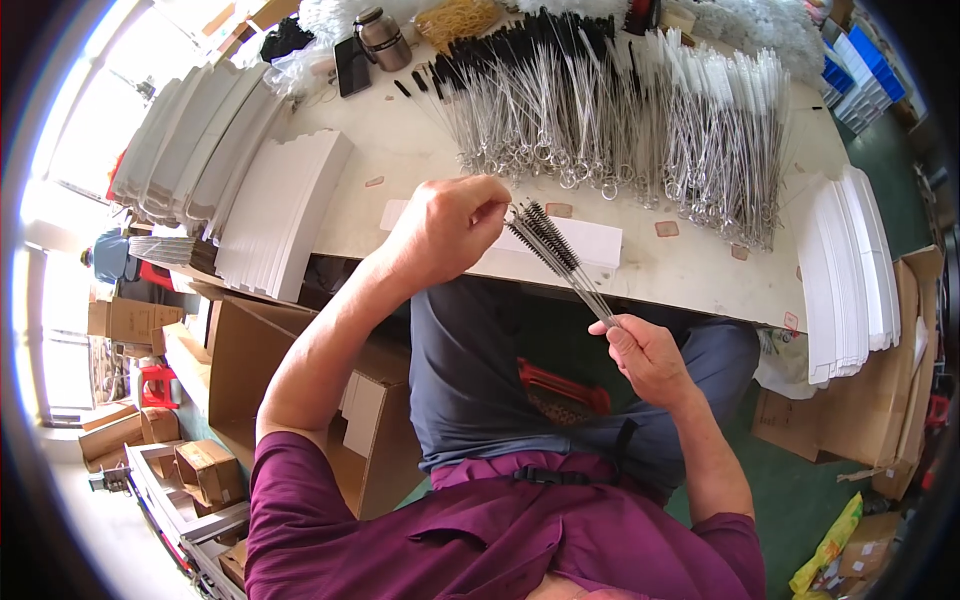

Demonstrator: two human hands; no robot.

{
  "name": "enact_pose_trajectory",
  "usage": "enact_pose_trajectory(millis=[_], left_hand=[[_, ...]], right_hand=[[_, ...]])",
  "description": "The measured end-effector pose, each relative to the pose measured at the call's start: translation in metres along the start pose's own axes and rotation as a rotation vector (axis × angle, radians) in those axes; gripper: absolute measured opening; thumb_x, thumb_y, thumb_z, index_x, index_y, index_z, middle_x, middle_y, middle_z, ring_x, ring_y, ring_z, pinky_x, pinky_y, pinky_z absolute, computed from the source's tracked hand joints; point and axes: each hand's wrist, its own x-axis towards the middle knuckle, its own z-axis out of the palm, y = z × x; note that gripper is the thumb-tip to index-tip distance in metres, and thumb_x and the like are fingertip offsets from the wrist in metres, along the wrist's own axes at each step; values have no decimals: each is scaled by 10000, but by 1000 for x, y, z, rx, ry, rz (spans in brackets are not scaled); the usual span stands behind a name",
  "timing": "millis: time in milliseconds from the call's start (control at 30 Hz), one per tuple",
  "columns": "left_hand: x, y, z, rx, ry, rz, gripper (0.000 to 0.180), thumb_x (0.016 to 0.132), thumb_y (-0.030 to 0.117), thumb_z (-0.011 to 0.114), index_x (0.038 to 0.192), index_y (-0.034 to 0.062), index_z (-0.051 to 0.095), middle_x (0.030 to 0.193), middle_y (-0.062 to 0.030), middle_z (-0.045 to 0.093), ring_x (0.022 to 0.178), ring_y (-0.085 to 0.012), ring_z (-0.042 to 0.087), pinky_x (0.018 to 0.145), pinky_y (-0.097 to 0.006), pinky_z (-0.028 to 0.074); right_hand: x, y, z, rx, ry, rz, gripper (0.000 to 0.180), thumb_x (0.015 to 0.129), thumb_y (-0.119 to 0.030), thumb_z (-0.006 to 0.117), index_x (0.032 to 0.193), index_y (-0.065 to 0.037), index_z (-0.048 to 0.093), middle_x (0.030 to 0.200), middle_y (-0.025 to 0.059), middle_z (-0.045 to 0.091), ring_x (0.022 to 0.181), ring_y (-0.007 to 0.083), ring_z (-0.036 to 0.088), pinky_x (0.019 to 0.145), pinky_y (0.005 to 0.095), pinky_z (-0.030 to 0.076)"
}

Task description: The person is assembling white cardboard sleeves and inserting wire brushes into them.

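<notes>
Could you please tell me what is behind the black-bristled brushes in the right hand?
Behind the brushes lies a white strip on the table; the brushes and left hand hide parts of it.

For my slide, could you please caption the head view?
Right hand holding black brushes, left hand close by, at a cluttered table.

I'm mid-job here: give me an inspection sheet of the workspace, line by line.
Surface: pale table, a white strip lying near its front edge.
Job's things: a small bunch of black-bristled brushes in hand; farther back, a black brush pile and a white brush pile, wire loops toward the person.
Clutter: metal flask, dark phone-like slab and yellow heap at the far side.
Hands: right hand grips the bunch's wire ends; left hand curled at the bristle tips, contact unclear.
Cables: nothing seen.
Surroundings: cardboard boxes, green floor.
</notes>
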Motion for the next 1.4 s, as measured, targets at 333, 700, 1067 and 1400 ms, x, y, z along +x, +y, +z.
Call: enact_pose_trajectory(millis=[333,700,1067,1400], left_hand=[[-44,41,38,192,143,491,229,856,48,778,1073,30,705,909,-122,709,701,-278,714,635,-366,584],[-61,43,111,-1367,-196,-568,336,1024,246,721,1183,-50,713,784,-97,730,640,-170,691,577,-298,588],[-61,46,106,-771,-91,-458,387,978,155,773,1288,-43,654,907,-115,748,726,-133,701,664,-286,578],[-41,-52,47,612,-136,99,858,739,384,906,1368,-62,531,1446,-237,555,1344,-423,502,1188,-518,375]], right_hand=[[-8,0,-1,107,22,-4,288,1114,-242,549,1111,-10,720,695,-56,483,629,43,422,559,241,357],[-14,-4,-1,374,-184,99,270,1115,-217,541,1143,4,695,677,-62,478,585,21,404,515,229,328],[-15,-12,-1,-322,287,-293,231,1023,-27,618,1240,16,683,976,224,729,801,303,731,717,352,561],[-21,-4,-30,-182,339,-198,282,1103,-176,576,1263,15,709,706,-15,552,625,57,482,567,235,412]])
